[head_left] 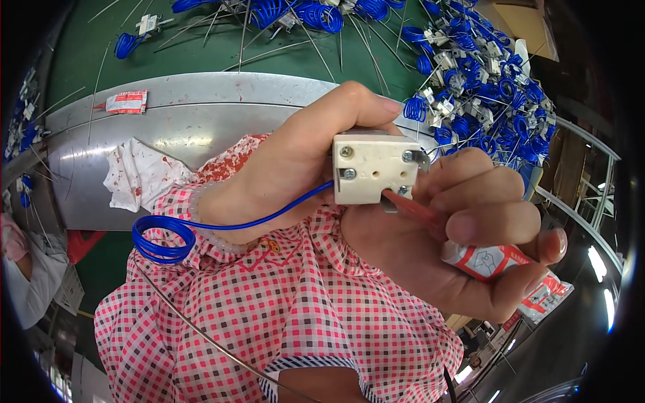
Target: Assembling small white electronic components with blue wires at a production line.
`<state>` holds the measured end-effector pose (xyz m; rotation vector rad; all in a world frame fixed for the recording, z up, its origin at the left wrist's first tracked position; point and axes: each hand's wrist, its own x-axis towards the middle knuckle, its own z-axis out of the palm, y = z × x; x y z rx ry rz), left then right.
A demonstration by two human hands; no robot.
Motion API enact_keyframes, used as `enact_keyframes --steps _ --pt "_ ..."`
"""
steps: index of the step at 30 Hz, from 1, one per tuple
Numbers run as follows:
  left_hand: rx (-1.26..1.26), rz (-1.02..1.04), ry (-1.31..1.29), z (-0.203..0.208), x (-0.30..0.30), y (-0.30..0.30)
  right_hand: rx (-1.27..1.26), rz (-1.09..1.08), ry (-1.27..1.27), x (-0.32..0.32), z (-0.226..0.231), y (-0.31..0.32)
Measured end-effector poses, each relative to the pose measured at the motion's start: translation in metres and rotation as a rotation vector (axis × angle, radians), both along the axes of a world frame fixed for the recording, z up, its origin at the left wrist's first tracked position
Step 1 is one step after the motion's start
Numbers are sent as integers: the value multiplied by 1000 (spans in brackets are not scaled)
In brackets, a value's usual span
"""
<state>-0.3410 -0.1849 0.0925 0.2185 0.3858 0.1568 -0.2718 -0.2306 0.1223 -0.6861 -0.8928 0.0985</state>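
My left hand [295,151] is closed on a cream-white block [375,161] with screws and metal terminals, holding its screw face up toward me. A blue coiled wire [163,239] runs from the block's side and hangs over my left sleeve, ending in a thin metal rod [201,334]. In my right hand [484,228] is a white and red squeeze tube [485,259], fingers wrapped around it. Its red nozzle [418,213] points at the block's lower edge, tip at or very near a screw and metal tab there. Whether anything is coming out cannot be seen.
Many similar blocks with blue coils [484,87] are piled at the right, with more along the far green tabletop [181,57]. On the metal edge [80,164] lie another red and white tube [126,103] and a red-stained white cloth [144,174]. Another person's arm [20,269] shows at far left.
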Motion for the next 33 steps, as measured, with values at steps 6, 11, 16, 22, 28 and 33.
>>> enact_keyframes --steps 6,11,16,22,28,33 --pt "84 -23 -28 2 -3 5 -41 33 -16 2 -2 -1" --pt "105 110 12 7 -7 1 -30 42 -21 1 -2 1" --pt "170 -40 18 3 -6 4 -73 61 -56 2 1 -2" --pt "287 107 -9 5 -10 -3 -93 70 -72 3 1 -3" --pt "275 25 -75 -2 -11 -2 7 180 101 -5 7 -8" --pt "312 38 69 9 -15 -5 -305 138 -190 11 11 -21"
